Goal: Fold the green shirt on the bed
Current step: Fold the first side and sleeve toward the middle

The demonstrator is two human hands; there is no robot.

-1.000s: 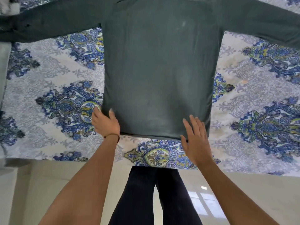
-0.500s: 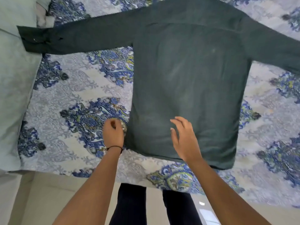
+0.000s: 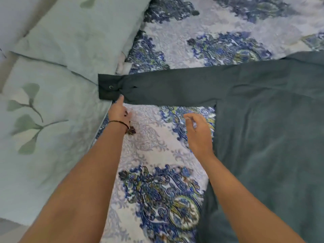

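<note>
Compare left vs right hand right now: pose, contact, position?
1. The left hand reaches out to the cuff, one finger at its edge; the right hand hovers short of the sleeve, touching nothing visible.
2. Left hand has one finger extended; right hand's fingers are loosely curled.
3. Left wrist wears a dark bracelet; right wrist is bare.
Shared: both are over the patterned bedspread, neither gripping the green shirt.

The green shirt [image 3: 270, 137] is lying flat and unfolded on the bed [image 3: 175, 41], dark green, body spreading right. Its long sleeve [image 3: 175, 88] is stretching straight out left, the buttoned cuff [image 3: 108, 87] resting against the bed's pillows.
</note>
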